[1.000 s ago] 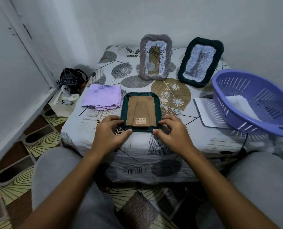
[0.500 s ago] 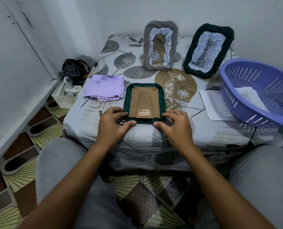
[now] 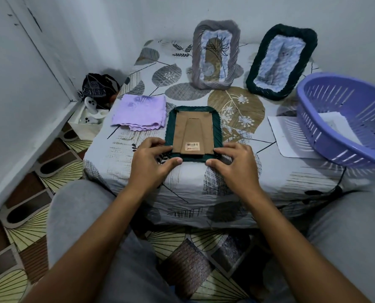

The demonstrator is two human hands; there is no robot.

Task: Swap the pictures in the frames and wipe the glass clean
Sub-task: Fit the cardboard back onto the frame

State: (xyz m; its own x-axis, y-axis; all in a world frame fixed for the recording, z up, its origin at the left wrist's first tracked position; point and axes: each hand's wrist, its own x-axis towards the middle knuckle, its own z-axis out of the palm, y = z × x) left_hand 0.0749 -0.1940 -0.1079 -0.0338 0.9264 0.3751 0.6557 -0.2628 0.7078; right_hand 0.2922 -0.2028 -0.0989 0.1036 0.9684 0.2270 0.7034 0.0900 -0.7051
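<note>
A green frame [image 3: 193, 119] lies face down near the table's front edge, its brown cardboard back and stand facing up. My left hand [image 3: 151, 160] grips its near left corner, fingers on the back, thumb at the front edge. My right hand [image 3: 232, 162] grips the near right corner the same way. A grey frame [image 3: 215, 55] with a plant picture stands upright at the back. A dark green frame [image 3: 280, 61] with a cat picture leans beside it on the right. A folded lilac cloth [image 3: 139, 112] lies left of the face-down frame.
A purple plastic basket [image 3: 344, 119] with a paper in it sits at the table's right, over a white sheet [image 3: 285, 134]. The table carries a leaf-print cover [image 3: 236, 106]. On the floor at left stands a white box [image 3: 90, 121] and a dark bag [image 3: 99, 86]. My knees flank the table.
The camera has tilted and the view shifted slightly. Both hands stay on the face-down frame's near corners, which has hardly moved.
</note>
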